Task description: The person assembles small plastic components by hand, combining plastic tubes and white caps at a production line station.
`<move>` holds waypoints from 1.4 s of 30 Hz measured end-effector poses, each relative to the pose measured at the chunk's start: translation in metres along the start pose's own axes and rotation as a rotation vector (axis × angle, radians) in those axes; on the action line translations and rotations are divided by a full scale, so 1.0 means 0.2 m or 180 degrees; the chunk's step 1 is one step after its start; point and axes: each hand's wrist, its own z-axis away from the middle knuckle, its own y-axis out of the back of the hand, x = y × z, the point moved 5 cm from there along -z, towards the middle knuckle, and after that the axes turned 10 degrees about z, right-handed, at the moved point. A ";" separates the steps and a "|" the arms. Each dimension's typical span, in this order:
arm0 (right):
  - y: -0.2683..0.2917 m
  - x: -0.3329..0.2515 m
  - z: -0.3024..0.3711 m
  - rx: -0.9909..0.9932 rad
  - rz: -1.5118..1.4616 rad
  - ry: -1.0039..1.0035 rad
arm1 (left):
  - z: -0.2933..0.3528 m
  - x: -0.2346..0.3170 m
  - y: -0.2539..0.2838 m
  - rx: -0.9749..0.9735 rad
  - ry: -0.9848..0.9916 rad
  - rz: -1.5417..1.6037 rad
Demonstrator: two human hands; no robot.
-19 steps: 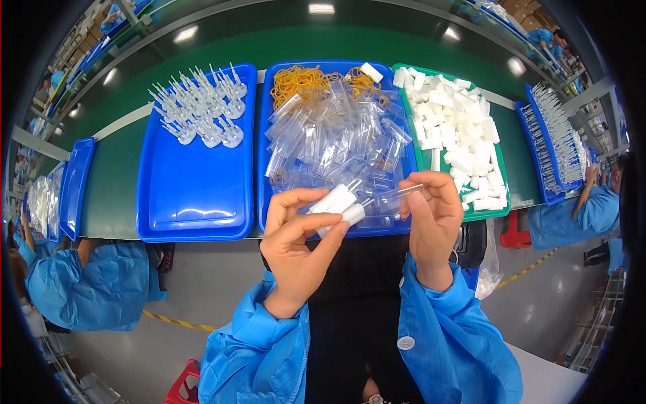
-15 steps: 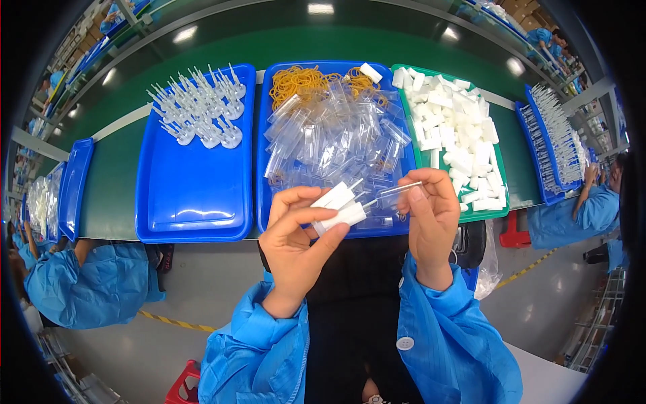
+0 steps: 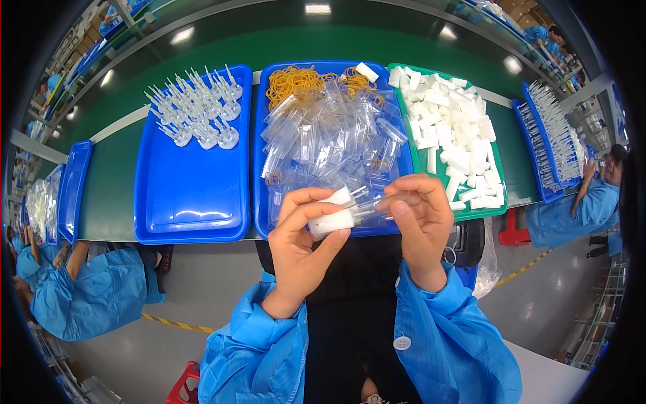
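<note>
In front of me, my left hand (image 3: 299, 236) is closed around two white blocks (image 3: 332, 223), with thin translucent stems poking out to the right. My right hand (image 3: 422, 225) pinches a clear plastic sleeve (image 3: 369, 210) between thumb and fingers. The sleeve's left end meets the stem of the lower block; how far it goes over is hard to see. Both hands hover over the front edge of a middle blue tray (image 3: 408, 176), which holds a heap of clear plastic sleeves (image 3: 330, 138) and tan rubber bands (image 3: 291, 84).
A left blue tray (image 3: 192, 185) carries clustered white stemmed pieces (image 3: 195, 111) at its far end. A green tray (image 3: 500, 205) on the right is filled with white blocks (image 3: 461, 131). Farther right are blue trays of upright white pieces (image 3: 555, 135). Blue-clad co-workers (image 3: 101, 289) sit on both sides.
My right hand has moved left, bringing the clear sleeve against the stem of the lower block. My left hand has shifted slightly right and still grips the blocks.
</note>
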 end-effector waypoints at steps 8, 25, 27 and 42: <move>0.02 0.01 0.00 0.0058 -0.0098 -0.0436 | 0.00 0.01 0.01 0.0071 -0.0011 0.0288; -0.02 0.00 0.03 0.0078 0.0216 -0.0053 | 0.00 0.08 0.01 0.0253 -0.0289 -0.0349; -0.03 -0.01 0.04 0.0015 0.0353 0.0081 | 0.01 0.08 0.01 0.0284 -0.0290 -0.0367; -0.04 -0.02 0.04 -0.0017 0.0653 0.0555 | 0.00 0.12 0.01 0.0438 -0.0666 -0.0889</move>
